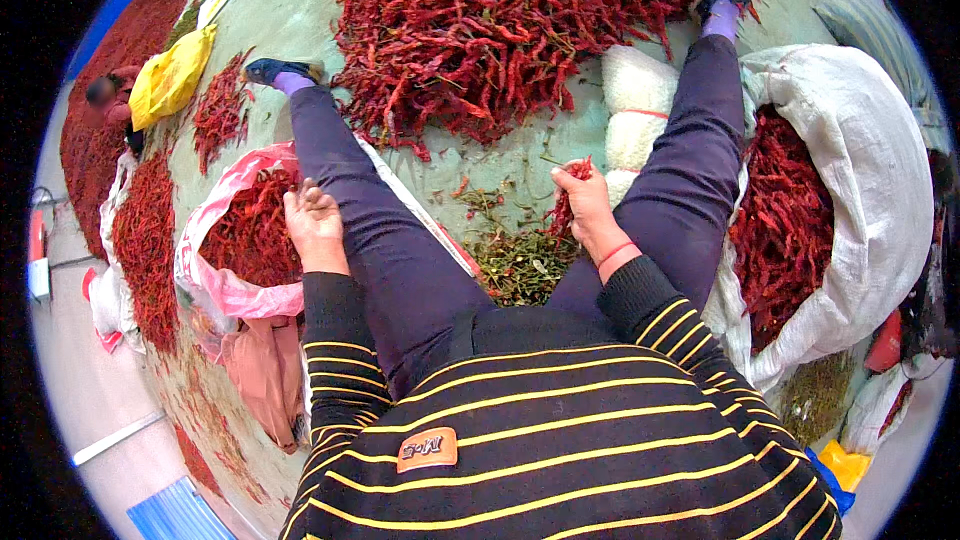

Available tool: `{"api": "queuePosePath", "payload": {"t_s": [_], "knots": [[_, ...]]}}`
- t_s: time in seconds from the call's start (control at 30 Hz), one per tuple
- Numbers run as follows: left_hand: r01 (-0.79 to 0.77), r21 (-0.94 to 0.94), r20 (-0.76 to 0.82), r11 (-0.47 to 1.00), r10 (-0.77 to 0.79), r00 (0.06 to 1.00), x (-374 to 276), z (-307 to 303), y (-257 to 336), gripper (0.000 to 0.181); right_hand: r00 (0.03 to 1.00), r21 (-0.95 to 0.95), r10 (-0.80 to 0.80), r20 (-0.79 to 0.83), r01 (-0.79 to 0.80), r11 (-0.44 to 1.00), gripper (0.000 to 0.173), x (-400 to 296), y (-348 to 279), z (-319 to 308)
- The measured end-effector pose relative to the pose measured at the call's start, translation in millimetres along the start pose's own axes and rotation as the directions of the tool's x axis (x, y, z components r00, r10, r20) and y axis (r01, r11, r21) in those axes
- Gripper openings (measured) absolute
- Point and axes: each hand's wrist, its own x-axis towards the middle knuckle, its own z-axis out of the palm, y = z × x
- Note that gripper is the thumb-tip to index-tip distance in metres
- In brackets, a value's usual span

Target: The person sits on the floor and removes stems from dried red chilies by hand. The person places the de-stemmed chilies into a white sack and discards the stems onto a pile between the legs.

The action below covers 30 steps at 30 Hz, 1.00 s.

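Observation:
My left hand (313, 223) is palm up beside the rim of a pink and white sack (196, 247), its fingers loosely bent and nothing visible in them. Dried red chili peppers (251, 236) fill that sack. My right hand (590, 202) grips several dried red chilies (561, 211), some showing above the thumb and others hanging below the fist. Under it, between my thighs, lies a small heap of green-brown stems (521, 264). Beyond my hands a large pile of dried red chilies (480, 37) covers the floor between my feet.
To my right stands a large white woven sack (877, 157) with its rim rolled back, holding red chilies (784, 232). A rolled white bundle (637, 101) lies against my right leg. At far left, a person (112, 97) is near a yellow sack (172, 79) and more chili heaps (146, 255).

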Motion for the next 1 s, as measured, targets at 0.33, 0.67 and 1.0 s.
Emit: {"api": "queuePosePath", "payload": {"t_s": [0.33, 0.67, 1.0], "knots": [[-0.536, 0.657, 0.416, -0.53, -0.338, 0.844, -87.3, 27.3, -183.4, 0.034, 0.999, 0.153, 0.05, 0.007, -0.051, 0.987, 0.011, -31.4, -42.8, -9.1], [-0.309, 0.845, 0.348, -0.437, 0.01, 0.938, -66.0, 26.7, -161.2, 0.017, 0.997, 0.143, 0.017, -0.075, -0.006, 0.99, 0.012, -16.0, -33.9, -9.6], [-0.682, 0.532, 0.617, -0.502, -0.322, 0.718, -67.2, 20.1, -216.4, 0.011, 0.997, 0.075, -0.024, -0.074, 0.03, 0.997, 0.012, -13.0, -28.8, -7.9]]}}
